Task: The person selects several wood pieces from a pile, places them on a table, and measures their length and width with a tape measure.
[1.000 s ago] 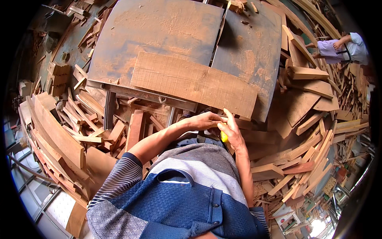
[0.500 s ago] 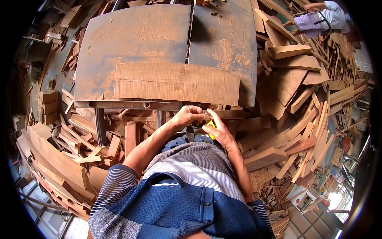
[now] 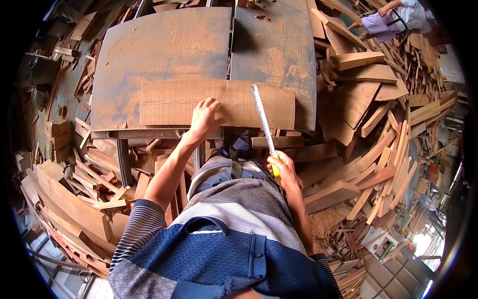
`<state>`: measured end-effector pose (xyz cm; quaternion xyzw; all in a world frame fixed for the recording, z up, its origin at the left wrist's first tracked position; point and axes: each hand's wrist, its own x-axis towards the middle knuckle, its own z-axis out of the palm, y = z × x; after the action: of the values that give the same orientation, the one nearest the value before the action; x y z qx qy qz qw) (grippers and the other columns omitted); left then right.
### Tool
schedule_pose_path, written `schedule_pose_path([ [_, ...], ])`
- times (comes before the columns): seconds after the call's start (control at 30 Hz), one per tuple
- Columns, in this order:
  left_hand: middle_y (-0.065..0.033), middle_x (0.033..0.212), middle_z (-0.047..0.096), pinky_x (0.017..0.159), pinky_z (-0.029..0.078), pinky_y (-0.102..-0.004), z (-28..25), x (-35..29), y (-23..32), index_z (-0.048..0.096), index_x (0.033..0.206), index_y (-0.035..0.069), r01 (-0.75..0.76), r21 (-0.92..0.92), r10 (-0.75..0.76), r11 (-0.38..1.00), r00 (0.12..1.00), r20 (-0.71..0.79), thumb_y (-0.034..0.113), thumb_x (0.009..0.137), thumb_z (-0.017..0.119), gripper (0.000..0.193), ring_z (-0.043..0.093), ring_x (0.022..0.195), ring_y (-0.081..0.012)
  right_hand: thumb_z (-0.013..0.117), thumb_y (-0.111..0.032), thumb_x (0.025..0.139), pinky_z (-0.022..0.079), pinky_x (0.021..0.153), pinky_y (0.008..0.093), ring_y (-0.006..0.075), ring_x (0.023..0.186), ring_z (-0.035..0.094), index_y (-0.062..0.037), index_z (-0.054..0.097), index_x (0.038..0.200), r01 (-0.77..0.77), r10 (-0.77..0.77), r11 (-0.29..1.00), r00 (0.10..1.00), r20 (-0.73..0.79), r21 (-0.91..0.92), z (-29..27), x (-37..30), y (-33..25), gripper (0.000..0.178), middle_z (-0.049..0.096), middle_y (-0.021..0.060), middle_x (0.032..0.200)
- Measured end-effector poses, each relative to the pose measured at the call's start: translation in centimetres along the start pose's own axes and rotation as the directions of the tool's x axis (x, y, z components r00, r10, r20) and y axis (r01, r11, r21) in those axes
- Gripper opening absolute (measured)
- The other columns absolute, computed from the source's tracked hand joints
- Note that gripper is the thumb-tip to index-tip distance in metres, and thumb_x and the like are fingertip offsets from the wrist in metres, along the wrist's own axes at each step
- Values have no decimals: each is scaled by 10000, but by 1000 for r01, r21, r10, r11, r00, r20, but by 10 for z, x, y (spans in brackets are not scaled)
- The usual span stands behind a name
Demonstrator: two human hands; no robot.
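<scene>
My right hand [image 3: 283, 168] is closed around the yellow case of a tape measure [image 3: 275, 171]. Its white blade [image 3: 262, 115] stretches up and away from the case, with the free end over the right part of a flat wooden board [image 3: 174, 106]. The board lies crosswise along the near edge of a metal saw table [image 3: 164, 45]. Above the board's near middle is my left hand [image 3: 206, 118], fingers curled in and slightly blurred. Nothing shows in it; whether it touches the wood I cannot tell.
Sawdust covers parts of the table, which has a long slot [image 3: 230, 55] running away from me. Wood offcuts [image 3: 102, 182] heap up on the left, and stacked planks [image 3: 388, 154] crowd the right. At the far right is another person [image 3: 396, 22].
The tape's blade has come out of its case to a long length. My left hand has left the tape and moved left and forward over the board; my right hand has shifted slightly right.
</scene>
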<state>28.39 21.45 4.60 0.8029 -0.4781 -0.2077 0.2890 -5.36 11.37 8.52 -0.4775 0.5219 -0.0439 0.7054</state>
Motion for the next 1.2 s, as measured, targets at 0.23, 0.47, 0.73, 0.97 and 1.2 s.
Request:
schedule_pose_path([
  [0.23, -194, 1466, 441, 1179, 279, -515, 21, -23, 16, 615, 1177, 69, -60, 331, 38, 942, 997, 71, 238, 686, 843, 567, 302, 1453, -399, 727, -285, 892, 521, 564, 265, 133, 713, 644, -48, 653, 1027, -50, 78, 968, 991, -106, 245, 28, 32, -3, 283, 646, 45, 865],
  [0.47, -180, 1454, 472, 1157, 322, -484, 25, -22, 6, 633, 1134, 52, -70, 316, 73, 946, 997, 4, 184, 671, 834, 521, 366, 1427, -386, 735, -332, 891, 493, 681, 290, 145, 757, 627, -53, 640, 1041, -64, 69, 989, 997, -39, 132, 33, 26, 29, 330, 632, 35, 861],
  [0.73, -184, 1464, 470, 1167, 313, -486, 25, -21, 11, 653, 1142, 44, -60, 311, 60, 949, 998, 7, 152, 662, 819, 519, 363, 1430, -390, 758, -327, 876, 480, 679, 289, 133, 757, 606, -50, 632, 1029, -10, 13, 996, 999, -34, 89, 29, 31, 39, 340, 612, 25, 852],
  [0.97, -199, 1460, 473, 1161, 318, -488, 25, -21, 11, 658, 1117, 36, -56, 288, 61, 956, 998, -11, 131, 661, 809, 490, 366, 1425, -402, 774, -327, 860, 488, 691, 292, 135, 776, 615, -31, 628, 1062, -22, 25, 996, 999, -29, 85, 32, 31, 34, 387, 629, 42, 889],
  [1.2, -203, 1459, 470, 1158, 318, -489, 22, -20, 18, 660, 1104, 33, -44, 288, 44, 957, 999, 8, 146, 676, 820, 471, 360, 1427, -409, 776, -343, 847, 471, 737, 289, 138, 814, 596, -11, 627, 1093, -29, 30, 999, 999, -33, 35, 29, 36, 40, 439, 635, 51, 902],
])
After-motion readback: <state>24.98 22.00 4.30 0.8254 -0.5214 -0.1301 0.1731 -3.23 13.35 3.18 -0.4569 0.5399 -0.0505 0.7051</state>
